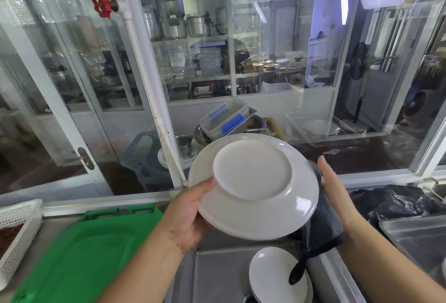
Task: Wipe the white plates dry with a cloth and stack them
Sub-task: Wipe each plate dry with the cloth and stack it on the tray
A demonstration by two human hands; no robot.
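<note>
Head view: left hand (pixel 185 218) fingers gripping upturned white plate (pixel 253 187), right hand (pixel 337 189) fingers straight against dark cloth (pixel 321 225) (no legible writing).

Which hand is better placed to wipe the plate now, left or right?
Right. The right hand already holds the dark cloth against the raised plate; the left hand grips its rim, supporting it.

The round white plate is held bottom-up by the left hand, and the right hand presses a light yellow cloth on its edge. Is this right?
Not quite: in the head view the cloth is dark, almost black. The rest holds: the left hand holds the round white plate bottom-up, the right hand presses the cloth on its edge.
</note>
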